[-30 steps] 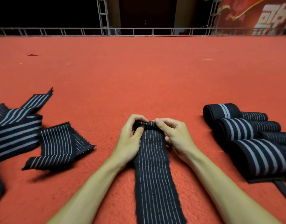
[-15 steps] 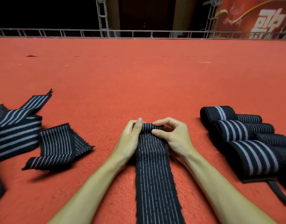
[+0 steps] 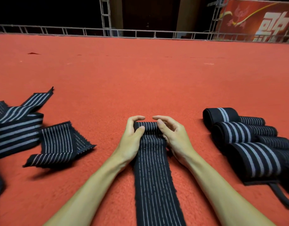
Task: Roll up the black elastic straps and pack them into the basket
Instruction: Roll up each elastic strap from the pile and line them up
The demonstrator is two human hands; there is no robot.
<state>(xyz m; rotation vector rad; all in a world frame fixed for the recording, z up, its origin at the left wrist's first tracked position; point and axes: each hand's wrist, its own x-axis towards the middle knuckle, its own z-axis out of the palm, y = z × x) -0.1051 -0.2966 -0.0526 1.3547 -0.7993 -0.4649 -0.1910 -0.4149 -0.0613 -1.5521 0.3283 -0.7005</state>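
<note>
The left hand (image 3: 132,141) and right hand (image 3: 177,138) curl around the roll at the far end of the striped strap (image 3: 154,173), thumbs on it. Its flat length runs back between the forearms; finished rolls (image 3: 238,132) lie beyond the right hand.

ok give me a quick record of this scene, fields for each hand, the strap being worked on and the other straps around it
surface: red carpet
strap: lies flat, running toward the camera, far end wound into a small roll
left hand: grips the roll's left end, thumb on top
right hand: fingers curled round the roll's right end
rolled straps: several, clustered on the right
loose straps: heaped on the left, unrolled
basket: not in view
</note>
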